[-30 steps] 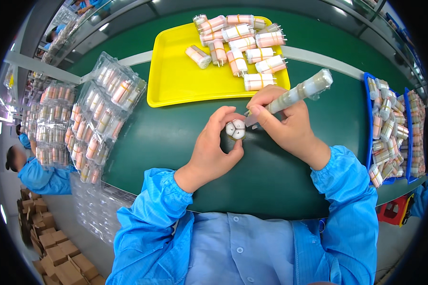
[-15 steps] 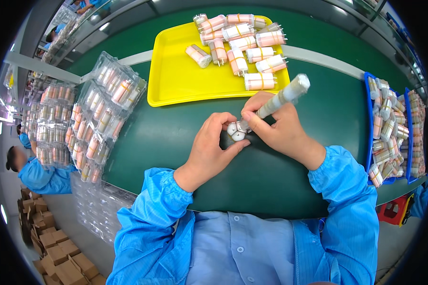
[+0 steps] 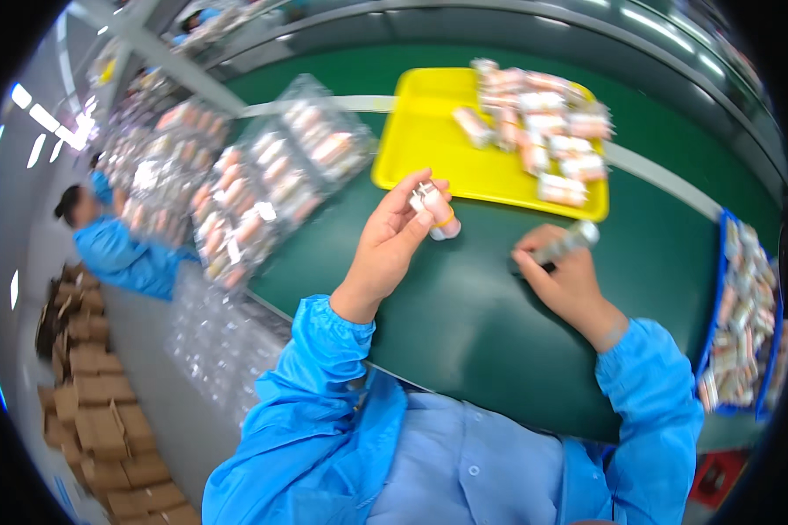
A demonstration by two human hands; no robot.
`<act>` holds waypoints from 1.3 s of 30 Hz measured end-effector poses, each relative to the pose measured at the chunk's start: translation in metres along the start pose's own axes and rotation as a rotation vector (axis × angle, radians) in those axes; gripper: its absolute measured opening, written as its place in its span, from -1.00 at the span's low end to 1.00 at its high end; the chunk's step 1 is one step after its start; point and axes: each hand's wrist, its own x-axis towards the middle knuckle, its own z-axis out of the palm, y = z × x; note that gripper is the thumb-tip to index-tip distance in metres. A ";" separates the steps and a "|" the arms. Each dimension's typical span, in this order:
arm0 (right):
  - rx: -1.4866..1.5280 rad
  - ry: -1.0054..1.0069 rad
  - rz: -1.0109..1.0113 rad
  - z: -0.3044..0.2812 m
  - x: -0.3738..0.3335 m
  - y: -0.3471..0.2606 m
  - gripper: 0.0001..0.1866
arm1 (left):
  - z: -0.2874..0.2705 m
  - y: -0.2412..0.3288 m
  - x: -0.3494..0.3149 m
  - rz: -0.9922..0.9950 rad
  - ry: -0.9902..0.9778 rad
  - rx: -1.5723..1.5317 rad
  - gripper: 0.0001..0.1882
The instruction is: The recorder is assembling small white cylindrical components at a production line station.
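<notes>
Just in front of the yellow tray [image 3: 416,144], my left hand [image 3: 381,241] grips a small bundle of pink and white cylinders [image 3: 438,215] with a yellow band round it. The bundle is raised and tilted, with small metal tabs at its upper end. To the right, my right hand [image 3: 569,276] is wrapped round a thick grey-green pen-shaped tool [image 3: 584,234] that looks covered in clear film. Its tip points down to the left, apart from the bundle; motion blurs it. Several similar bundles [image 3: 545,122] are heaped on the tray's right side.
Clear plastic trays [image 3: 280,171] of bundles stand stacked on the left. A blue bin [image 3: 720,289] full of bundles sits at the right edge of the green table [image 3: 473,324]. Beyond the left side are a co-worker in blue [image 3: 118,249] and cardboard boxes [image 3: 105,429].
My hands have moved apart; the tool has left the bundle's end and gone right. My left hand has raised and tipped the bundle. The whole view has turned and shifted.
</notes>
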 end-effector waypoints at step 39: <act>1.807 -0.962 0.059 -0.017 -0.030 -0.166 -0.43 | 0.015 -0.052 0.167 -0.018 0.128 1.153 -0.55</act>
